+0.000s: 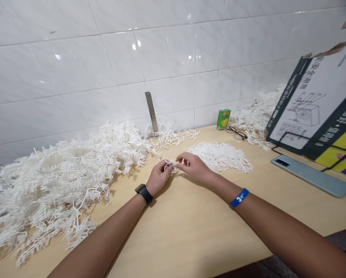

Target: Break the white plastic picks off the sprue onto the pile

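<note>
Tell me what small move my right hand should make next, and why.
Probably pinch a tip of the white branched piece: your left hand holds it, and your right hand is close beside it, fingers bent toward it.

Two hands (159,178) (196,168), one watch (144,194), one wristband (239,197), one phone (312,176), one pair of glasses (236,133), one green box (223,119), one carton (303,112), one metal strip (151,112), one wire frame (319,142) and one bench (173,231) show. White sprigs (77,166) defy counting.

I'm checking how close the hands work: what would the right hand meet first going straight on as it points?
Probably the white branched piece in the left hand; the right hand may already touch it, as depth is unclear.
</note>
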`<state>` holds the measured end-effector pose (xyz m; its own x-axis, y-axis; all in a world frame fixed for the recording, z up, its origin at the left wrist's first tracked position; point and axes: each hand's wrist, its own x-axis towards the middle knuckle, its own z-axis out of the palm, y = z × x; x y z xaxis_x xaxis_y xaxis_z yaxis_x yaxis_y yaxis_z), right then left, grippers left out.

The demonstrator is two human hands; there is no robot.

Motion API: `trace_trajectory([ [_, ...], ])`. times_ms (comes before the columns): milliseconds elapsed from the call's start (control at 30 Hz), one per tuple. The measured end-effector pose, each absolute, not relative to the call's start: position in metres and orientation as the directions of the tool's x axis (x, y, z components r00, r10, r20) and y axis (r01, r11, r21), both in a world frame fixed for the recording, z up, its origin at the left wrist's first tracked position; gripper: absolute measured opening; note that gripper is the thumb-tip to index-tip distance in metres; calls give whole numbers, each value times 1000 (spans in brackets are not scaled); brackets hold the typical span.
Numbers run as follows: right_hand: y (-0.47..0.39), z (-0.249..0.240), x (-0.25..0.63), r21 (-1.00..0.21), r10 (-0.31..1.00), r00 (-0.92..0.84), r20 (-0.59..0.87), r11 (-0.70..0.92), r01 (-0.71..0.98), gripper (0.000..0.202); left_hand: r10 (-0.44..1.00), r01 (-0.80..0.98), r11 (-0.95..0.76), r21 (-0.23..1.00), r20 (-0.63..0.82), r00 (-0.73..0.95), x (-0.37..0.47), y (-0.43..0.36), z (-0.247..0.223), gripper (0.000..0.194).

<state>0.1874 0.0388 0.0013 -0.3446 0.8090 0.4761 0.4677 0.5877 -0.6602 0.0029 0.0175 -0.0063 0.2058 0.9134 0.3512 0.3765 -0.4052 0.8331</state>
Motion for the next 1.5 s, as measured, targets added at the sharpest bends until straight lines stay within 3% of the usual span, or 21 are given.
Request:
trace_trajectory([
  [200, 36, -8, 179, -595, 751, -490, 443, 655, 466, 25, 897, 398, -433, 809, 342, 281, 2, 19, -12, 25],
  [433, 38, -11, 182, -721, 719, -615, 325, 609, 331, 20, 840, 359, -507, 784, 354, 412, 2, 17, -9, 22],
  [767, 37, -8, 183, -645, 778, -519, 355, 606, 466, 26, 889, 365, -432, 825, 322, 324, 2, 21, -10, 23],
  [1067, 37, -5, 189, -658, 682, -661, 312, 657, 367, 29, 852, 390, -478, 787, 309, 422, -1, 20, -14, 25],
  [1500, 36, -3, 188, -714, 694, -671, 262, 607, 349, 24, 837, 359, -474, 804, 285, 468, 0, 16, -9, 26],
])
